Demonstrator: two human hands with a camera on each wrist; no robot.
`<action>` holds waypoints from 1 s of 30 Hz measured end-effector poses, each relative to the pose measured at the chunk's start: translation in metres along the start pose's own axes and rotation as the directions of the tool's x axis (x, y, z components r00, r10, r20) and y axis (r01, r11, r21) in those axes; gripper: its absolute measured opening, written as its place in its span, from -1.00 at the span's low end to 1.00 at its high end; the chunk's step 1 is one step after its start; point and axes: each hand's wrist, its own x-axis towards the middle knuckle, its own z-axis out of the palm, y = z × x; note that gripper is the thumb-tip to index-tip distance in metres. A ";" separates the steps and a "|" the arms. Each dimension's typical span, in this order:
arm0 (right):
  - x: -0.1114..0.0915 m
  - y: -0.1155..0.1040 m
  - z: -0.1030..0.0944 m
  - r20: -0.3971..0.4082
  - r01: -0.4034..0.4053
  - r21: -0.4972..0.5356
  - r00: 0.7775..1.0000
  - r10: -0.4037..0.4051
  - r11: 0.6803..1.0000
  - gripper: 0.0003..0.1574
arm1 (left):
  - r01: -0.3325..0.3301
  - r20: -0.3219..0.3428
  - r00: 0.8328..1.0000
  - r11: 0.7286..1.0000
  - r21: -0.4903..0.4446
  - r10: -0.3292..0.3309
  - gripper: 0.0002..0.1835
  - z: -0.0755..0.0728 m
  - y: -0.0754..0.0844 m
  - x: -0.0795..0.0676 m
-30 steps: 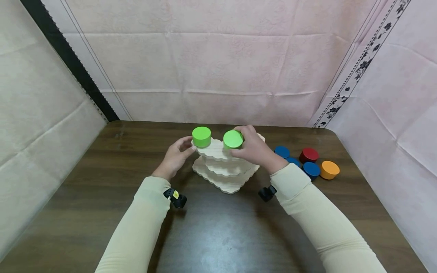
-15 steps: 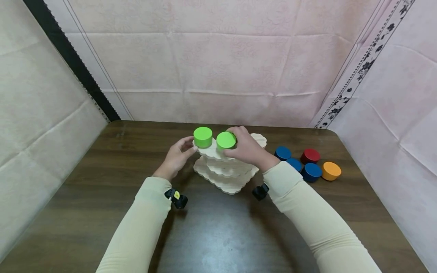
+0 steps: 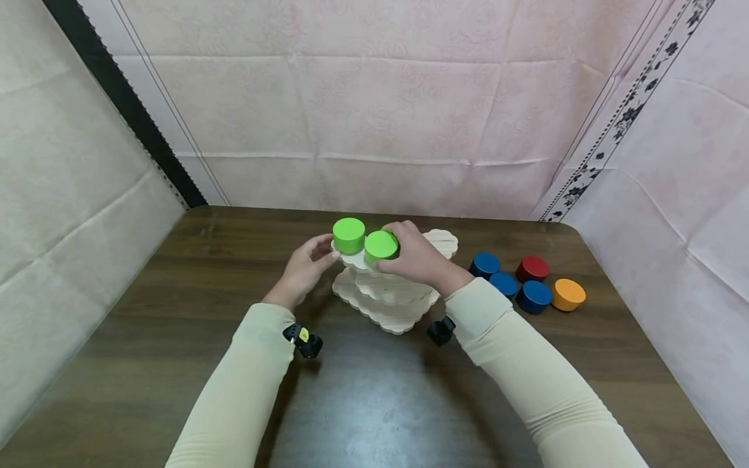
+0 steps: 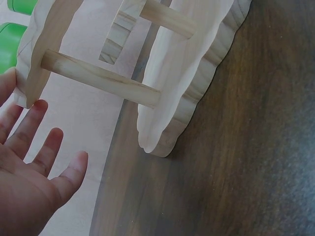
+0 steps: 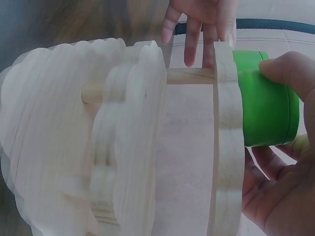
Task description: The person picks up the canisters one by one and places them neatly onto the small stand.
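A pale wooden tiered stand [image 3: 392,315] with scalloped edges stands on the table. Round dowels join its shelves, as the left wrist view shows with a dowel [image 4: 101,78]. My left hand [image 3: 301,270] pinches the left corner of the top shelf between thumb and index finger, its other fingers spread below. One green cylinder [image 3: 348,235] rests on that corner. My right hand [image 3: 418,257] holds a second green cylinder [image 5: 268,108] by its sides, thumb against it, at the top shelf [image 5: 229,147]. The two cylinders are side by side; the head view cannot settle whether they touch.
Right of the stand on the brown table [image 3: 374,390] are several blue cylinders [image 3: 534,297], a red cylinder [image 3: 532,268] and an orange cylinder [image 3: 567,294]. Patterned cloth [image 3: 398,117] hangs behind the table, with cloth on both sides too.
My right hand has shifted leftward and slightly nearer with its green cylinder, closing most of the space to the other one. My left hand stays at the shelf corner.
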 end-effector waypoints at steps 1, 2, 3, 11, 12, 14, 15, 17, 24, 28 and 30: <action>0.000 0.000 0.000 0.001 0.001 0.001 1.000 -0.001 1.000 -0.24 | -0.001 0.002 1.000 1.000 0.000 0.001 -0.43 0.000 0.000 0.000; -0.001 0.000 0.000 0.003 0.002 0.002 1.000 -0.002 1.000 -0.24 | -0.003 0.003 1.000 1.000 -0.001 0.003 -0.44 0.000 0.000 0.001; -0.001 0.000 0.000 0.005 0.004 0.001 1.000 -0.004 1.000 -0.25 | -0.004 0.003 1.000 1.000 0.000 0.004 -0.44 0.000 0.000 0.001; -0.001 -0.002 0.000 0.021 0.005 -0.003 1.000 -0.005 1.000 -0.22 | 0.010 0.000 1.000 1.000 0.012 -0.010 -0.43 0.000 0.000 0.002; -0.001 -0.002 0.000 0.021 0.003 -0.006 1.000 -0.003 1.000 -0.19 | 0.016 -0.001 1.000 1.000 0.014 -0.016 -0.44 0.000 0.000 0.002; -0.002 -0.001 0.000 0.020 0.006 -0.015 1.000 -0.006 1.000 -0.12 | 0.024 0.002 1.000 1.000 0.019 -0.024 -0.43 0.000 -0.001 0.002; -0.003 -0.001 -0.001 0.015 0.011 -0.020 1.000 -0.011 1.000 -0.09 | 0.025 0.003 1.000 0.999 0.019 -0.025 -0.43 0.001 -0.001 0.002; -0.007 0.001 -0.002 -0.002 0.020 -0.037 1.000 -0.020 0.999 -0.01 | 0.026 0.007 1.000 0.999 0.019 -0.026 -0.43 0.002 -0.001 0.002; -0.029 0.012 -0.011 -0.080 0.068 -0.125 0.994 -0.079 0.990 0.03 | 0.017 0.013 1.000 1.000 0.019 -0.017 -0.42 0.003 -0.001 0.001; -0.044 0.019 -0.018 -0.120 0.073 -0.189 0.988 -0.096 0.979 0.03 | 0.012 0.010 1.000 1.000 0.017 -0.012 -0.42 0.002 -0.002 0.002; -0.051 0.024 -0.021 -0.139 0.071 -0.203 0.985 -0.101 0.977 0.03 | 0.015 0.006 1.000 1.000 0.014 -0.015 -0.42 0.001 -0.002 0.001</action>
